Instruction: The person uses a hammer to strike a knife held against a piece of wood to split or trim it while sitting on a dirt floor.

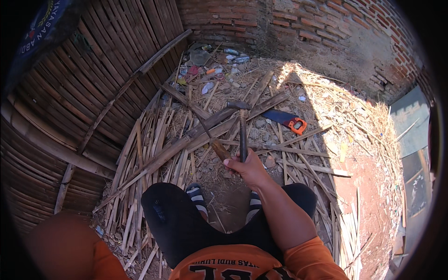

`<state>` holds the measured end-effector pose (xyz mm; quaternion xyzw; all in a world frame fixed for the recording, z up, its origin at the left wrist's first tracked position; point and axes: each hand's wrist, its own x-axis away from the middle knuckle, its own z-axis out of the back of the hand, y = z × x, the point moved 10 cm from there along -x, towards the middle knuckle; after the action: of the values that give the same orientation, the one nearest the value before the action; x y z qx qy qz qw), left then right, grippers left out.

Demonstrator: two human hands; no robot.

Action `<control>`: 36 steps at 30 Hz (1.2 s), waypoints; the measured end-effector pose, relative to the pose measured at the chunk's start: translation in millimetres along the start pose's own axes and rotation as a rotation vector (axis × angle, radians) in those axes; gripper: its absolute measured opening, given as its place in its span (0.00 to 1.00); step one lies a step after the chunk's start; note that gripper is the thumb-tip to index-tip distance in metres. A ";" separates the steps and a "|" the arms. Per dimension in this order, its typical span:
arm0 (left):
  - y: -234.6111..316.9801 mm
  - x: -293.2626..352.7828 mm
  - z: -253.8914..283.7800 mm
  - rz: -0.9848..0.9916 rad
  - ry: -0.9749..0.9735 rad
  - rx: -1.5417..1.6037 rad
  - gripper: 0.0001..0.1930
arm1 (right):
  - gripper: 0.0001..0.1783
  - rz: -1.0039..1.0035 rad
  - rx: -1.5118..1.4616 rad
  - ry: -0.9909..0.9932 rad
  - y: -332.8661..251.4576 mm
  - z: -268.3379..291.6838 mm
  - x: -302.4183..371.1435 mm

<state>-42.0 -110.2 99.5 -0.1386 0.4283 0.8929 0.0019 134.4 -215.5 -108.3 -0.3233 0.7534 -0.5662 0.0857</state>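
In front of my knees, my right hand (249,169) is closed around two tools at once. One is a hammer (243,135) with a dark handle, its metal head up at the far end. The other looks like a chisel (219,148), with a wooden handle and a narrow dark blade slanting away to the left. Beyond the tools, weathered wooden beams (212,133) lie crossed on the ground. My left arm (65,245) shows only as a blur at the lower left, and its hand is out of the picture.
A handsaw (285,120) with an orange handle lies right of the beams. Bamboo strips (140,172) litter the ground around my sandalled feet. A slatted bamboo wall (84,93) stands left, a brick wall (322,32) behind. Rubbish (210,70) and straw lie at the back.
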 end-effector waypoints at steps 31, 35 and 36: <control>-67.6 22.3 -44.8 0.202 0.123 0.118 0.26 | 0.27 0.005 0.028 -0.057 8.4 -0.5 -8.7; -75.9 31.9 -53.2 0.249 0.114 0.146 0.26 | 0.26 0.009 0.028 -0.019 8.0 -0.2 -4.6; -77.9 30.9 -54.1 0.253 0.122 0.149 0.26 | 0.27 0.014 0.022 -0.020 8.0 -0.1 -4.1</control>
<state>-48.8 -105.8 0.1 -0.1368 0.5068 0.8417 -0.1264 134.5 -211.8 -116.5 -0.3228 0.7485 -0.5704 0.1006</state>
